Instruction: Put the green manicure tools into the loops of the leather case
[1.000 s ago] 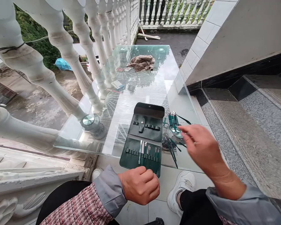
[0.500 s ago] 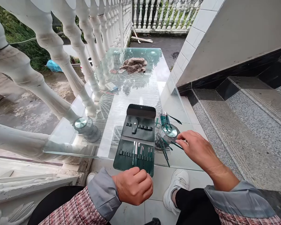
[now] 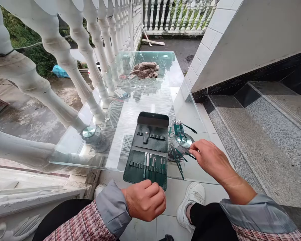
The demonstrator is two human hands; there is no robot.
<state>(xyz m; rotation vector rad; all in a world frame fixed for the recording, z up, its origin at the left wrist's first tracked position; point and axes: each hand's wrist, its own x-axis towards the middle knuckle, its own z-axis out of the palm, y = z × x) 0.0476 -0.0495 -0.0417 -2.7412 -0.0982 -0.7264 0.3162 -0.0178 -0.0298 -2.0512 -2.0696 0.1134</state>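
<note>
A dark green manicure case point(image 3: 145, 144) lies unfolded on the glass table point(image 3: 90, 164). Several slim metal tools point(image 3: 150, 164) sit in its lower row of loops, while the upper loops hold none. By the case's near edge, my left hand point(image 3: 146, 201) is closed with its fingers curled under; anything inside is hidden. To the right, my right hand point(image 3: 208, 155) pinches a thin dark green tool point(image 3: 190, 155) just over the table. Near it lie dark tweezers point(image 3: 177, 164), green-handled scissors point(image 3: 182, 137), smaller scissors point(image 3: 170, 132) and nail clippers point(image 3: 177, 127).
A crumpled brown cloth point(image 3: 145, 70) and a small box point(image 3: 120, 93) lie farther back on the table. White balusters point(image 3: 65, 60) line the left side. Stone steps point(image 3: 251, 134) rise on the right. My white shoe point(image 3: 192, 204) is below the table's near edge.
The whole view has shifted slightly to the right. My right hand still pinches the thin tool at nearly the same spot, and my left hand stays closed by the case.
</note>
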